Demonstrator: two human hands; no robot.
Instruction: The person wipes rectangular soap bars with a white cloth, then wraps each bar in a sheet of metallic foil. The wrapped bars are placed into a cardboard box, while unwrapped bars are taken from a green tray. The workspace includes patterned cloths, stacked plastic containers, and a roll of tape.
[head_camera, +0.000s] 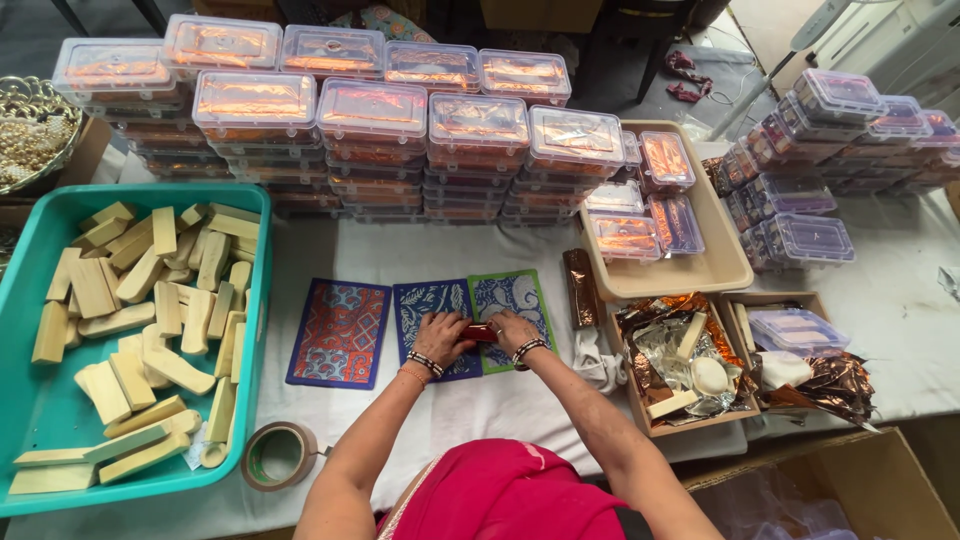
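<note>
Many clear plastic boxes with shiny orange things inside (372, 115) stand in tall stacks at 12 o'clock, on a table with a white cloth (420, 255). At 9 o'clock sits a big teal plastic tub (30, 400) full of pale wooden blocks (150, 300). At 2 o'clock a cream plastic tray (720, 265) holds more clear boxes. At 3 o'clock an open brown cardboard box (650, 425) is stuffed with crinkly copper and silver foil (660, 345). In the middle lie three flat patterned cards side by side: a red and blue card (340, 333), a dark blue card (425, 300) and a green-edged blue card (512, 295). At 7 o'clock lies a brown roll of sticky tape (279, 455), just beside the tub. The left hand (440, 337) and the right hand (513, 332) meet over the cards, and the fingers of both are closed on a small red bar (480, 332), which sits between them above the dark blue card.
</note>
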